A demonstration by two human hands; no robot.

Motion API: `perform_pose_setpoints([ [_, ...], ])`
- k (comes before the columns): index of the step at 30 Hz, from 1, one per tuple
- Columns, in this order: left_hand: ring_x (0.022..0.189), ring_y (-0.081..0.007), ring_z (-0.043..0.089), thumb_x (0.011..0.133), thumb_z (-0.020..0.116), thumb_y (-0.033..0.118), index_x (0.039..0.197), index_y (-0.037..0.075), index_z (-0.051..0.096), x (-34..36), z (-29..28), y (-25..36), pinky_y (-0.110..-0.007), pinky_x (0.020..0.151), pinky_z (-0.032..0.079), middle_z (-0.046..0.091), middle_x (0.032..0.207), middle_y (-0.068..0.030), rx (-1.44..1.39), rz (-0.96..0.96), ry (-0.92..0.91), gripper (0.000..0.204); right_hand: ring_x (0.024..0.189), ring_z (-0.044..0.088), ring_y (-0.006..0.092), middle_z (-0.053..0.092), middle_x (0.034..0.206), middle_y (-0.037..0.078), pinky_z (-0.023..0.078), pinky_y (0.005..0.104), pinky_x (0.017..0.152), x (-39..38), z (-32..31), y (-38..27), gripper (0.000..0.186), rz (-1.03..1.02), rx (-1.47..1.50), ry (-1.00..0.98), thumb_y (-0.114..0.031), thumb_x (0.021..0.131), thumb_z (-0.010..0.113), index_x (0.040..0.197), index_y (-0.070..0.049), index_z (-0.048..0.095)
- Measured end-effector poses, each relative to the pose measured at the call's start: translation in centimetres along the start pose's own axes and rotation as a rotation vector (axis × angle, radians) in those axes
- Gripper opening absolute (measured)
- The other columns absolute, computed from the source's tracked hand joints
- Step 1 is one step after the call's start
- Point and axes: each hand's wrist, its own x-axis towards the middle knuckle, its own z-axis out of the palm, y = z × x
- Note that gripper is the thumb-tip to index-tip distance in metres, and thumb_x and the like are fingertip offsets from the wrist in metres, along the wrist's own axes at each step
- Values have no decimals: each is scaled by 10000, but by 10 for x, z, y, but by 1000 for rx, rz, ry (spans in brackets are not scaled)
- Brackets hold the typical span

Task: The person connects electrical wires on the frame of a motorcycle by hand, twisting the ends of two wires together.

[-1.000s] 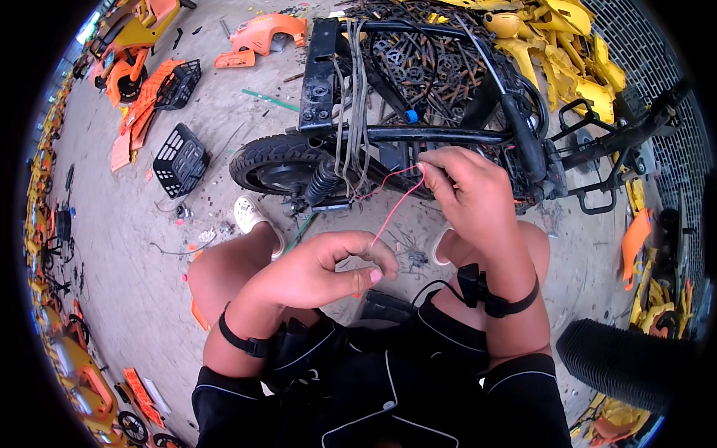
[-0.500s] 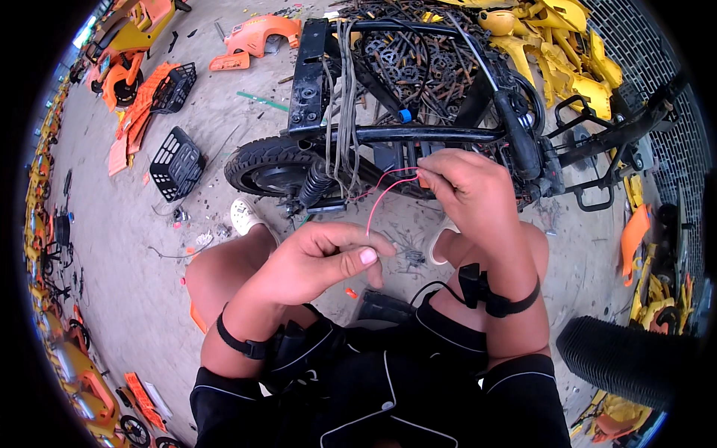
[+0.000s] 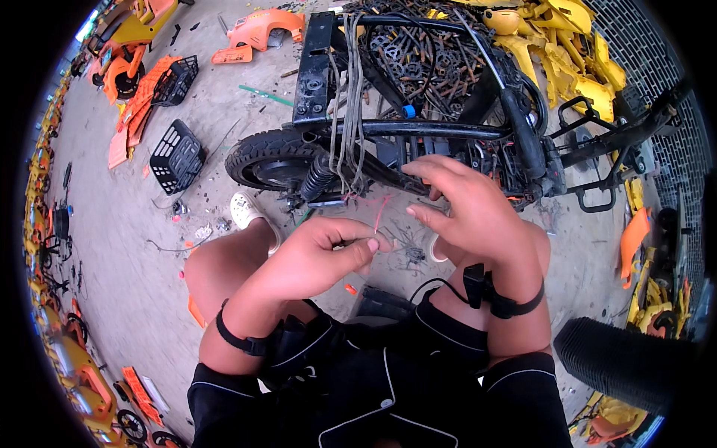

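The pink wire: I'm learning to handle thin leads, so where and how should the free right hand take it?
Probably at the stretch of pink wire just above the left hand, pinched between thumb and fingers, coming from the right. That stretch is thin and clear of the left grip, and the open right hand is on that side.

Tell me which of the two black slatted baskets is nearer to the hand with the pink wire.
The black basket lower in view, apart on the floor, is nearer the left hand; the upper basket sits by orange panels.
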Motion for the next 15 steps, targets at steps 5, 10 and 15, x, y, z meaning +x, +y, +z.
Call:
perform_pose_setpoints([
  [5,754,-118,622,1001,660,67,1094,11,774,-3,4,2,-291,703,500,737,858,-56,306,-54,48,158,988,691,322,701,1236,90,577,395,843,2,9,-9,347,-343,18,-49,-130,897,756,1238,-88,709],
  [10,764,-146,657,986,663,52,1076,-1,772,-4,4,-2,-311,677,507,741,835,-75,495,106,82,151,934,682,305,726,985,57,559,405,783,3,22,-8,182,-351,-23,-161,-105,841,747,1022,-83,738],
  [15,807,-129,682,1000,656,56,1111,2,760,-4,4,9,-301,698,525,740,841,-77,454,-9,87,162,916,670,294,705,937,52,551,402,773,5,20,-9,94,-373,-52,-92,-95,795,707,888,-81,712],
])
